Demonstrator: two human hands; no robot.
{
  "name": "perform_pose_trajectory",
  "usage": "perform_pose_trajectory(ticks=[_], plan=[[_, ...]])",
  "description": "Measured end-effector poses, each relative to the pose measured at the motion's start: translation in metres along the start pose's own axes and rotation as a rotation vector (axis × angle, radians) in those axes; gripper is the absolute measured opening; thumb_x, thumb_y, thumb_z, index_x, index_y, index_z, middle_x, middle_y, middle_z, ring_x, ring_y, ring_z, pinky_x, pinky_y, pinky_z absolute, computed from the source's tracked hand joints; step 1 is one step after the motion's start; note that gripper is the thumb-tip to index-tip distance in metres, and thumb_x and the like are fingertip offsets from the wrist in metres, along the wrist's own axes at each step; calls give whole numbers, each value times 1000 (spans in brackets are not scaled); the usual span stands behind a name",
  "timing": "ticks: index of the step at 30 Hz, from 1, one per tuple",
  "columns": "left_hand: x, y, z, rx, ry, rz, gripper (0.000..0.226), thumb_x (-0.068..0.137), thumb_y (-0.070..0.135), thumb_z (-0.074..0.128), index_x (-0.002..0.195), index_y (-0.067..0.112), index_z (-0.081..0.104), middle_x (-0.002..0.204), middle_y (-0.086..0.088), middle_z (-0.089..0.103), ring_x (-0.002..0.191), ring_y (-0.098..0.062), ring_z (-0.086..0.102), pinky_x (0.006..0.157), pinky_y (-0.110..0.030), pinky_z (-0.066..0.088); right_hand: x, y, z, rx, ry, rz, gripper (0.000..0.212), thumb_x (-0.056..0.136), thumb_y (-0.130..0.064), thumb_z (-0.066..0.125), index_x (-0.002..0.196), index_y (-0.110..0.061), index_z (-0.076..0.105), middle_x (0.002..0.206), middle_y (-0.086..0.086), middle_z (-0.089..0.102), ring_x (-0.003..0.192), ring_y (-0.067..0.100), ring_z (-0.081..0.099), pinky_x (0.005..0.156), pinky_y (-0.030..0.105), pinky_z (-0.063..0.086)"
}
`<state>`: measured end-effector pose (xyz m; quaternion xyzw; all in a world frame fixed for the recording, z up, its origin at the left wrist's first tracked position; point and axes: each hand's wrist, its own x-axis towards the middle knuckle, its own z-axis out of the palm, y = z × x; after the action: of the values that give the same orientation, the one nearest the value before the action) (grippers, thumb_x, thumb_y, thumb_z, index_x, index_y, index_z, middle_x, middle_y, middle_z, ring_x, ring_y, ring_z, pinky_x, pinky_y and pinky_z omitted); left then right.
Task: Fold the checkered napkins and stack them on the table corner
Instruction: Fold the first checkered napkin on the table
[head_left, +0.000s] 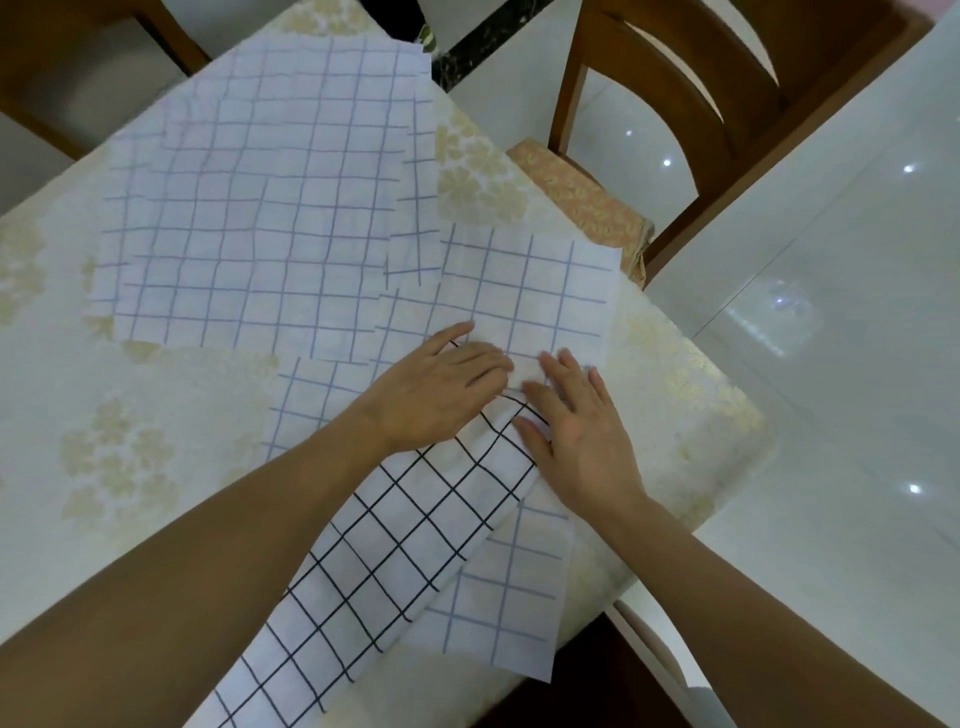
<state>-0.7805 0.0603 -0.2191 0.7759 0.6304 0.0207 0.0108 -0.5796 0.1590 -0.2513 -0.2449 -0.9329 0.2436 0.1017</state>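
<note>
Both hands (519, 395) flat, fingers spread, pressing folded blue-check napkin (524, 296) center-right on desk (130, 415); mid-fold, next prob crease + stack.

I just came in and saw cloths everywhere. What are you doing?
A person is folding checkered napkins. Both hands, left hand and right hand, press flat on a small folded white napkin with blue lines near the corner of the floral-clothed table. A white black-lined cloth lies underneath; more blue-checked napkins wait unfolded.
</note>
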Motion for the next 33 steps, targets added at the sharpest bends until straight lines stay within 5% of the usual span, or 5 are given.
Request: perform_pose_trajectory(ticks=[5, 13, 18, 27, 33], plan=[[-5, -3, -8, -28, -4, 19, 10, 100, 14, 52, 107, 14, 59, 102, -2, 65, 102, -23, 60, 117, -43, 31, 4, -6, 3, 191, 21, -5, 29, 98, -30, 48, 100, -6, 64, 144, 16, 52, 146, 30, 34, 122, 47, 23], [-7, 1, -26, -37, -33, 6, 27, 88, 14, 69, 115, 13, 68, 95, -2, 68, 92, -23, 64, 108, -44, 44, 4, -26, -13, 158, -11, -9, 39, 100, -27, 42, 123, -3, 64, 131, 14, 64, 134, 27, 52, 113, 41, 40], [-22, 9, -44, -3, -27, -3, 21, 86, 1, 67, 105, 10, 68, 99, -6, 69, 93, -24, 64, 113, -43, 39, -5, -59, -28, 184, -136, 93, 33, 98, -31, 53, 125, -13, 62, 129, 13, 65, 123, 26, 60, 91, 41, 57], [-82, 20, -68, -36, -25, -58, 57, 63, -10, 86, 115, 7, 70, 119, -11, 71, 112, -32, 67, 100, -48, 52, -33, -127, -42, 32, -141, 34, 55, 67, 5, 72, 119, -14, 67, 78, -1, 65, 55, 18, 60, 42, 25, 37], [-131, 33, -62, -95, -15, -79, 70, 55, -7, 92, 119, 9, 69, 124, -8, 69, 115, -30, 66, 99, -44, 53, -69, -176, -19, -83, -43, -19, 59, 53, 1, 87, 109, -9, 72, 88, 1, 74, 86, 16, 73, 59, 24, 56]])
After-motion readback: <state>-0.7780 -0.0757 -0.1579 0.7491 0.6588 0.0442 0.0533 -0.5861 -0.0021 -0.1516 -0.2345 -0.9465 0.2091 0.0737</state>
